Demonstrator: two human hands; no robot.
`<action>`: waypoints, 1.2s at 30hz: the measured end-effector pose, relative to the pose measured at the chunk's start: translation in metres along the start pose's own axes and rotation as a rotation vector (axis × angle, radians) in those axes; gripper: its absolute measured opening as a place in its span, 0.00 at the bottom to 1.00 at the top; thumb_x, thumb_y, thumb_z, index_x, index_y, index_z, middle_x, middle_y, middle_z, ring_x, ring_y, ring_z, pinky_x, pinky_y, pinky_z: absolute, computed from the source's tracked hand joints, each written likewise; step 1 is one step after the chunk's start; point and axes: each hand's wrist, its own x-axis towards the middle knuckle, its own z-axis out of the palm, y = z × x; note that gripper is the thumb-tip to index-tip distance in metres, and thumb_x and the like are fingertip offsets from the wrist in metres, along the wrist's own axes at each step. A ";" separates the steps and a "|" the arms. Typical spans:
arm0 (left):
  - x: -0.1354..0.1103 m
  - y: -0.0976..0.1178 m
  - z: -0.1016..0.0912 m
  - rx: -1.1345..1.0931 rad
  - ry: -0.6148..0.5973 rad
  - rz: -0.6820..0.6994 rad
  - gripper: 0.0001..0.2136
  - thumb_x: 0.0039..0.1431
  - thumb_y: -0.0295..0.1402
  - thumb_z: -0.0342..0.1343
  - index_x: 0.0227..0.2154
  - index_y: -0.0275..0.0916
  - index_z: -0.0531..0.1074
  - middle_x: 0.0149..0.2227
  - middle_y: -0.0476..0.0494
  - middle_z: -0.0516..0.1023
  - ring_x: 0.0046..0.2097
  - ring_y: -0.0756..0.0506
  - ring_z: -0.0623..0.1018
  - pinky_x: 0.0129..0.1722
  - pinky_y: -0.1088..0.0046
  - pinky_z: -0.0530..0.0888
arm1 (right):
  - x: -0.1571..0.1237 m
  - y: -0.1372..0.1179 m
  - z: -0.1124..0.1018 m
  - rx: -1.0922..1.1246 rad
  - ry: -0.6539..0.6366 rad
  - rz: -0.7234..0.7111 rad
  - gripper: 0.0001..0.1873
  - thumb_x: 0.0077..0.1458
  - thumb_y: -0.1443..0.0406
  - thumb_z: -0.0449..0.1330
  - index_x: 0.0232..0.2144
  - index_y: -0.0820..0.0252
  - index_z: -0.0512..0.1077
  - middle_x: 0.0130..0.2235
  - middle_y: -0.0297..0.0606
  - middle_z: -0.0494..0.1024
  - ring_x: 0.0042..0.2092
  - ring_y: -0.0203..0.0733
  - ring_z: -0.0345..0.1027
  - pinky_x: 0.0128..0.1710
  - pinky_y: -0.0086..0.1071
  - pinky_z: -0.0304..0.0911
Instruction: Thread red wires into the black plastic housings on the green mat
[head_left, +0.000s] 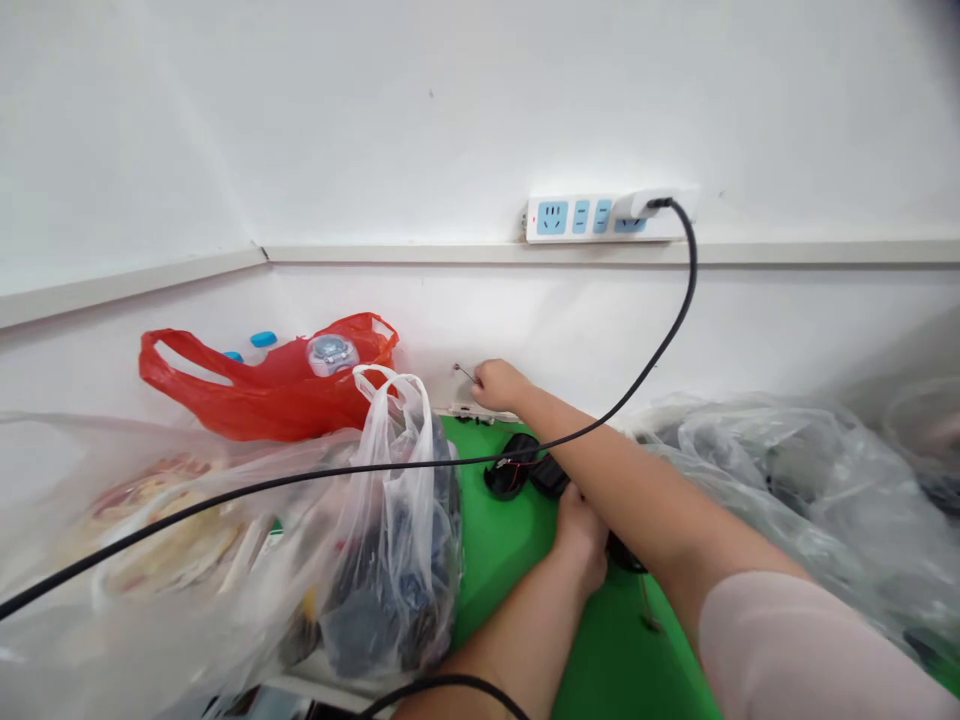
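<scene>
My right hand is closed in a fist near the wall. A thin, dark rod with a small reddish tip sticks out of it, pointing left; its kind I cannot make out. Below, my left hand is partly covered by my right forearm. Its fingers are bent against a black plastic part, which they appear to grip. Just left of that lies a round black shell with thin red wires on it. Another dark piece shows beyond my left hand. All these lie over a green surface.
A black cable runs from the power strip across the view, in front of my right forearm. A red bag and a white plastic bag stand left. Clear plastic bags lie right. Small dark bits lie by the wall.
</scene>
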 end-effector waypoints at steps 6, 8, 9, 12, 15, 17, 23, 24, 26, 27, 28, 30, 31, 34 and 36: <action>-0.002 0.002 -0.003 0.099 -0.062 0.128 0.33 0.40 0.29 0.64 0.53 0.43 0.61 0.30 0.45 0.76 0.34 0.43 0.77 0.35 0.67 0.71 | -0.081 0.003 -0.052 0.384 0.060 0.114 0.11 0.53 0.68 0.44 0.28 0.66 0.66 0.33 0.48 0.76 0.29 0.37 0.70 0.30 0.30 0.66; -0.007 0.006 -0.001 0.106 -0.117 0.165 0.32 0.42 0.29 0.63 0.52 0.44 0.60 0.29 0.48 0.74 0.32 0.45 0.76 0.34 0.69 0.70 | -0.118 0.007 -0.066 0.803 0.095 0.158 0.07 0.50 0.66 0.45 0.26 0.63 0.62 0.31 0.44 0.73 0.27 0.35 0.66 0.28 0.29 0.65; -0.010 0.009 0.000 0.105 -0.148 0.185 0.29 0.42 0.30 0.63 0.50 0.45 0.60 0.29 0.49 0.74 0.32 0.46 0.75 0.33 0.70 0.70 | -0.137 0.009 -0.071 1.065 0.101 0.176 0.05 0.48 0.65 0.47 0.25 0.61 0.60 0.29 0.41 0.72 0.26 0.34 0.64 0.26 0.29 0.64; -0.014 0.016 0.003 0.110 -0.236 0.279 0.23 0.43 0.32 0.64 0.43 0.43 0.63 0.31 0.50 0.74 0.31 0.48 0.74 0.32 0.73 0.69 | -0.191 0.019 -0.081 1.598 0.100 0.186 0.05 0.41 0.64 0.53 0.22 0.60 0.59 0.25 0.35 0.67 0.24 0.33 0.59 0.24 0.28 0.60; -0.011 0.022 0.004 0.108 -0.213 0.343 0.16 0.41 0.33 0.66 0.33 0.39 0.69 0.29 0.50 0.74 0.31 0.49 0.73 0.32 0.75 0.68 | -0.236 0.029 -0.082 1.711 0.096 0.190 0.05 0.39 0.66 0.54 0.21 0.60 0.60 0.24 0.34 0.67 0.23 0.33 0.60 0.23 0.28 0.58; -0.008 0.024 0.005 0.091 -0.185 0.319 0.13 0.38 0.32 0.66 0.29 0.36 0.72 0.28 0.49 0.74 0.32 0.49 0.73 0.34 0.75 0.68 | -0.259 0.036 -0.076 1.672 0.089 0.194 0.04 0.40 0.67 0.55 0.21 0.61 0.61 0.25 0.35 0.68 0.23 0.33 0.62 0.22 0.27 0.59; -0.006 0.029 0.008 0.036 -0.164 0.258 0.16 0.41 0.41 0.66 0.31 0.34 0.78 0.33 0.42 0.78 0.34 0.46 0.76 0.35 0.71 0.69 | -0.300 0.060 -0.051 1.492 0.034 0.247 0.03 0.40 0.71 0.56 0.20 0.62 0.64 0.28 0.36 0.71 0.25 0.34 0.65 0.22 0.28 0.61; -0.007 0.029 0.009 0.057 -0.165 0.256 0.16 0.42 0.42 0.66 0.30 0.34 0.78 0.31 0.42 0.78 0.33 0.46 0.76 0.34 0.71 0.69 | -0.303 0.064 -0.048 1.466 0.031 0.252 0.03 0.40 0.71 0.56 0.20 0.62 0.64 0.28 0.36 0.71 0.25 0.34 0.65 0.23 0.28 0.61; -0.009 0.028 0.010 0.109 -0.185 0.251 0.16 0.42 0.42 0.66 0.30 0.34 0.79 0.30 0.43 0.78 0.32 0.47 0.75 0.33 0.71 0.70 | -0.309 0.069 -0.045 1.373 0.008 0.255 0.03 0.41 0.72 0.55 0.20 0.62 0.67 0.28 0.36 0.72 0.26 0.34 0.65 0.24 0.28 0.62; -0.011 0.027 0.011 0.135 -0.203 0.250 0.15 0.42 0.41 0.67 0.29 0.34 0.79 0.30 0.43 0.78 0.31 0.47 0.75 0.33 0.71 0.70 | -0.311 0.072 -0.045 1.326 -0.007 0.252 0.03 0.41 0.72 0.54 0.21 0.62 0.68 0.28 0.36 0.72 0.26 0.34 0.64 0.25 0.29 0.62; -0.012 0.025 0.011 0.163 -0.225 0.246 0.15 0.41 0.40 0.67 0.29 0.34 0.79 0.29 0.43 0.77 0.31 0.47 0.75 0.33 0.71 0.70 | -0.312 0.073 -0.045 1.293 -0.022 0.250 0.04 0.41 0.72 0.54 0.21 0.62 0.68 0.29 0.36 0.72 0.27 0.34 0.65 0.26 0.29 0.63; -0.013 0.022 0.011 0.233 -0.281 0.232 0.13 0.42 0.39 0.67 0.29 0.34 0.79 0.29 0.43 0.77 0.31 0.47 0.74 0.32 0.71 0.70 | -0.315 0.076 -0.046 1.297 -0.036 0.248 0.04 0.41 0.73 0.54 0.20 0.62 0.67 0.29 0.36 0.72 0.27 0.35 0.65 0.27 0.30 0.64; -0.014 0.021 0.012 0.277 -0.310 0.228 0.13 0.42 0.39 0.67 0.29 0.34 0.80 0.29 0.43 0.76 0.30 0.47 0.74 0.32 0.70 0.70 | -0.315 0.077 -0.046 1.321 -0.029 0.248 0.04 0.40 0.72 0.54 0.20 0.62 0.66 0.29 0.36 0.72 0.27 0.35 0.65 0.27 0.30 0.64; -0.015 0.018 0.011 0.400 -0.360 0.268 0.12 0.41 0.37 0.68 0.28 0.34 0.80 0.31 0.43 0.75 0.32 0.47 0.74 0.34 0.70 0.70 | -0.316 0.077 -0.043 1.359 -0.017 0.246 0.03 0.38 0.72 0.54 0.19 0.62 0.64 0.28 0.35 0.72 0.26 0.35 0.65 0.25 0.29 0.63; -0.015 0.017 0.011 0.445 -0.364 0.310 0.11 0.41 0.36 0.68 0.27 0.35 0.81 0.32 0.43 0.74 0.34 0.47 0.74 0.35 0.70 0.70 | -0.315 0.077 -0.041 1.354 -0.022 0.253 0.02 0.37 0.72 0.54 0.19 0.62 0.65 0.27 0.34 0.72 0.25 0.35 0.65 0.24 0.28 0.63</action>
